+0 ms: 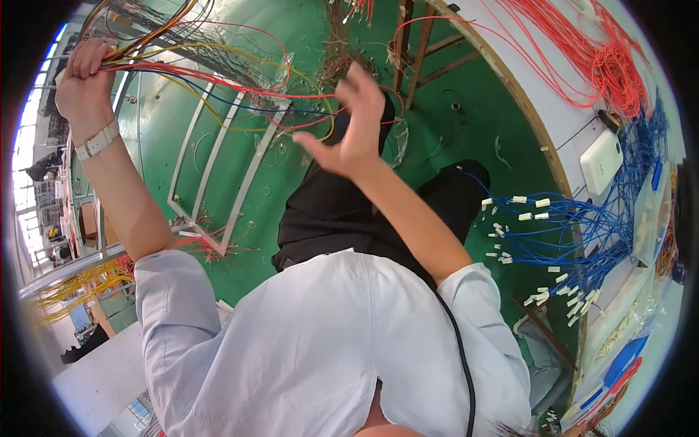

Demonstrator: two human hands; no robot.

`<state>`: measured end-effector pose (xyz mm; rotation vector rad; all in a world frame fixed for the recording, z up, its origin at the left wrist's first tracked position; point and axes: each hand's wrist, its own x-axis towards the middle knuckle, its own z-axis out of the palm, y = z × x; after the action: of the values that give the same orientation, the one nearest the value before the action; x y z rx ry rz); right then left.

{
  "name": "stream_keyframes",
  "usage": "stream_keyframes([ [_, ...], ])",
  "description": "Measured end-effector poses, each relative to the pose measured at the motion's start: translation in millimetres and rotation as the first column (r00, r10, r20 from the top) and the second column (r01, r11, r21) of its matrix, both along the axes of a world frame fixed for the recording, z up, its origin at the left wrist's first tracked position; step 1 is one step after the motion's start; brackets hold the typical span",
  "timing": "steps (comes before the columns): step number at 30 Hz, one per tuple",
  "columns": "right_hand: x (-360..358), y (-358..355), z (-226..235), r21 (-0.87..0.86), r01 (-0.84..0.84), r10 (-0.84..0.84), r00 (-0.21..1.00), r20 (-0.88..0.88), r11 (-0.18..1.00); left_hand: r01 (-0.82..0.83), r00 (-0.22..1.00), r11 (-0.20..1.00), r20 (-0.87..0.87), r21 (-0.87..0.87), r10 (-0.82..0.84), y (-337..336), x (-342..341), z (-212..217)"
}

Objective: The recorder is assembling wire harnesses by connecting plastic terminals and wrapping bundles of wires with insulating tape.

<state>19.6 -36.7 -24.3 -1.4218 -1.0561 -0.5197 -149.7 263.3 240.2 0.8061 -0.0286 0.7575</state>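
My left hand [86, 80], raised at the upper left, is closed around a bundle of electrical wires [138, 47] in red, yellow, blue and black. Loose ends of several wires fan out from that fist to the right, over the floor. My right hand [357, 124] is held in mid-view with thumb and fingers spread, somewhat blurred by motion. Red, blue and yellow wire ends pass close by its fingers and partly behind it; it does not appear to grip them.
To the right, a curved-edge table [542, 135] carries a heap of red wires [611, 73] and blue wires [604, 226] with white connectors [539, 216] hanging over its edge. A white box [601, 162] lies there. A metal frame [211, 156] and wire scraps [342, 65] are on the green floor.
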Motion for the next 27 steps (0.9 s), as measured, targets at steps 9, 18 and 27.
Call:
stream_keyframes([
  [9, -10, 85, -52, -0.588, -0.362, 0.29, 0.932, -0.217, 0.723, -0.037, 0.997, 0.999, 0.06, -0.016, 0.038, -15, 18, 5],
  [18, -23, -27, -22, 0.118, -0.975, 0.447, -0.023, -0.894, 0.187, 0.049, 0.997, 0.998, 0.054, 0.037, -0.051, 54, -10, -10],
  [27, 104, -167, -16, 0.799, -0.149, 0.673, -0.462, -0.577, 0.583, -0.006, 0.98, 0.989, -0.196, 0.148, 0.035, 30, 80, -143],
])
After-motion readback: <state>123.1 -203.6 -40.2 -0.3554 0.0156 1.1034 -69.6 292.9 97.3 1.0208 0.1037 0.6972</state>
